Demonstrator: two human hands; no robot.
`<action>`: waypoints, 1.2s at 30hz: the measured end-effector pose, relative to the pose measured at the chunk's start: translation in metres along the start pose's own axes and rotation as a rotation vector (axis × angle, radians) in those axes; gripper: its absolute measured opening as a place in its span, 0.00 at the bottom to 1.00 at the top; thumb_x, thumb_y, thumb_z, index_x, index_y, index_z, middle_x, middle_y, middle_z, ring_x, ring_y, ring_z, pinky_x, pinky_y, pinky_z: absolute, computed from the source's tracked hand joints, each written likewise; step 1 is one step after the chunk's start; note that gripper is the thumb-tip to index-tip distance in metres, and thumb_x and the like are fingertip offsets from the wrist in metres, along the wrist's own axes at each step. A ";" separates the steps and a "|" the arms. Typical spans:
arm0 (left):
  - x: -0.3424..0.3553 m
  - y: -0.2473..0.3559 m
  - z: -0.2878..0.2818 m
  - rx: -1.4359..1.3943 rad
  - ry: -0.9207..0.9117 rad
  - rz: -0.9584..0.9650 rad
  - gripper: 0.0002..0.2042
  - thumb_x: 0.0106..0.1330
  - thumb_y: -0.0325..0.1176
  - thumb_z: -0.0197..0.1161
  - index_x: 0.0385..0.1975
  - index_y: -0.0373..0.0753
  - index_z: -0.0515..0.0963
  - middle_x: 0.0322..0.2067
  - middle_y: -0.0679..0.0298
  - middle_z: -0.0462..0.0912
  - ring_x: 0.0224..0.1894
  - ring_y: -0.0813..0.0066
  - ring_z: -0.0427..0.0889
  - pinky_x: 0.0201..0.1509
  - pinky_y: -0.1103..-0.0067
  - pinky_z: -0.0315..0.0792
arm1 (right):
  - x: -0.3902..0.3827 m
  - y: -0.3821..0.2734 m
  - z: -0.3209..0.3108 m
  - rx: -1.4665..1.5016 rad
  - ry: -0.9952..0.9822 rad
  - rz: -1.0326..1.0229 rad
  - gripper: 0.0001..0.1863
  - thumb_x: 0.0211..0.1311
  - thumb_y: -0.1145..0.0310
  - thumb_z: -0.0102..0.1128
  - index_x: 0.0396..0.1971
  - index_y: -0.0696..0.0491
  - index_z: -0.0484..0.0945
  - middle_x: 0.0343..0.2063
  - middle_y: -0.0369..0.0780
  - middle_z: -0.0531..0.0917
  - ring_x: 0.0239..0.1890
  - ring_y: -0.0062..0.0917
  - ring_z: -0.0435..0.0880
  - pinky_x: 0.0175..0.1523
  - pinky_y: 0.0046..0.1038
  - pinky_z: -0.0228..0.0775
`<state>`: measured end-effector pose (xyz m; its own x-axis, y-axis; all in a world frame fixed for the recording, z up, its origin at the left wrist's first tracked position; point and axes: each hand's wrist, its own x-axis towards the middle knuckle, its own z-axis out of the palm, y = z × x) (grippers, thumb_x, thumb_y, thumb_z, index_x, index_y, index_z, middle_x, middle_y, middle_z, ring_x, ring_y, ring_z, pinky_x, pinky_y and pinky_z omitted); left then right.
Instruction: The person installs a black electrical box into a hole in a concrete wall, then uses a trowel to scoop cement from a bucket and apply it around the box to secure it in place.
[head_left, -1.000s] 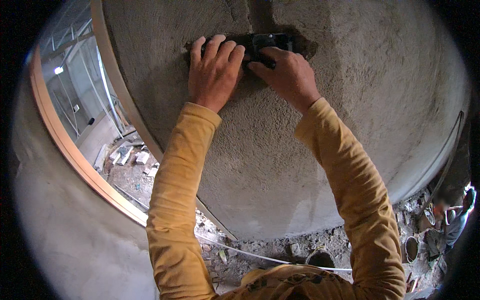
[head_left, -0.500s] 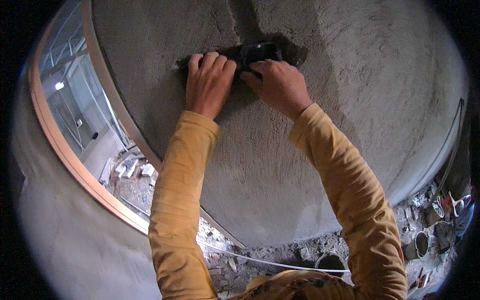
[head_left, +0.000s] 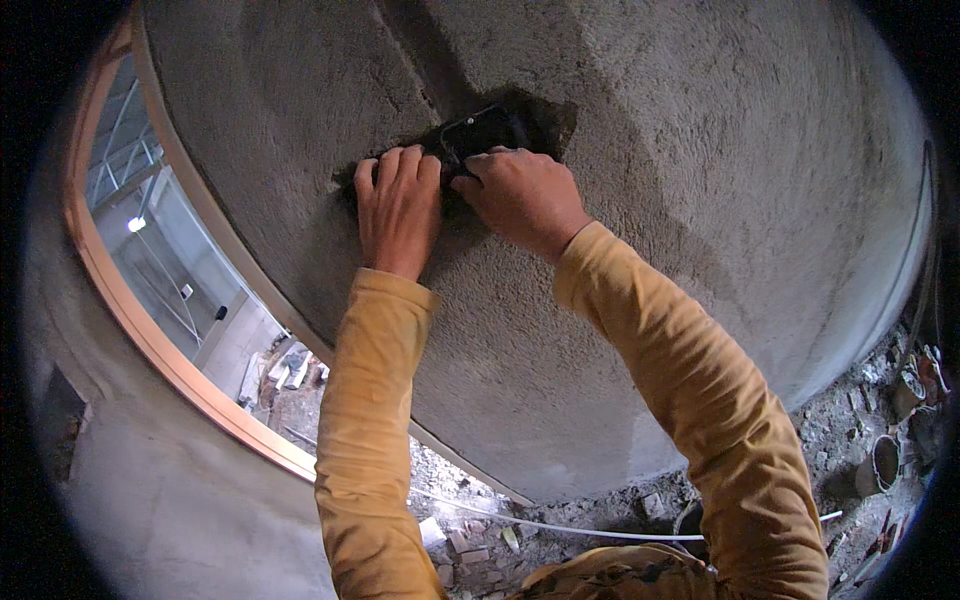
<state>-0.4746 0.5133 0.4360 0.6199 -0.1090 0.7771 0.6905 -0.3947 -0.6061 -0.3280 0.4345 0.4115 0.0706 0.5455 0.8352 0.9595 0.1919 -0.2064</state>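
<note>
A black box [head_left: 480, 130] with a small light dot, perhaps a screw, sits tilted in a rough recess [head_left: 550, 115] chipped into the plastered wall [head_left: 700, 220], below a vertical groove. My right hand [head_left: 520, 200] is at the box, thumb and bent fingers closed on its lower part. My left hand [head_left: 397, 205] is just left of it, fingers curled into the dark recess; their tips and whatever they grip are hidden. Both forearms are in mustard sleeves.
Left is a doorway with a wooden frame [head_left: 160, 370], showing a lit room with pale debris [head_left: 290, 368]. Rubble [head_left: 650, 505], buckets [head_left: 880, 465] and a white pipe or cable [head_left: 590, 528] lie along the floor below. A hose or cable [head_left: 928, 220] hangs at far right.
The hands, box and recess appear lower and further left in the picture as the view shifts. My left fingers are more bent than a second ago; both hands remain at the recess.
</note>
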 end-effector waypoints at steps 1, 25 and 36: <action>0.000 0.000 0.001 0.011 0.006 -0.001 0.04 0.61 0.30 0.56 0.35 0.41 0.74 0.42 0.63 0.77 0.50 0.66 0.73 0.59 0.62 0.60 | 0.000 -0.001 -0.001 -0.001 -0.007 0.005 0.16 0.64 0.55 0.52 0.37 0.52 0.81 0.34 0.46 0.83 0.36 0.42 0.83 0.41 0.41 0.76; 0.000 -0.002 0.011 -0.312 0.138 -0.035 0.15 0.51 0.26 0.67 0.37 0.43 0.70 0.36 0.62 0.79 0.48 0.64 0.74 0.56 0.60 0.59 | -0.001 0.003 -0.001 0.037 0.001 -0.040 0.16 0.63 0.54 0.53 0.34 0.53 0.81 0.30 0.45 0.83 0.34 0.40 0.84 0.36 0.40 0.76; -0.002 -0.003 0.013 -0.360 0.212 -0.006 0.13 0.52 0.25 0.66 0.34 0.45 0.70 0.35 0.66 0.79 0.48 0.66 0.76 0.56 0.62 0.59 | 0.000 0.002 0.000 0.041 0.012 -0.030 0.16 0.63 0.55 0.54 0.32 0.53 0.81 0.28 0.45 0.83 0.33 0.42 0.83 0.36 0.41 0.76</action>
<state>-0.4732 0.5264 0.4340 0.4999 -0.2764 0.8208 0.4962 -0.6853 -0.5330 -0.3261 0.4345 0.4112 0.0454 0.5291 0.8473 0.9491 0.2418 -0.2018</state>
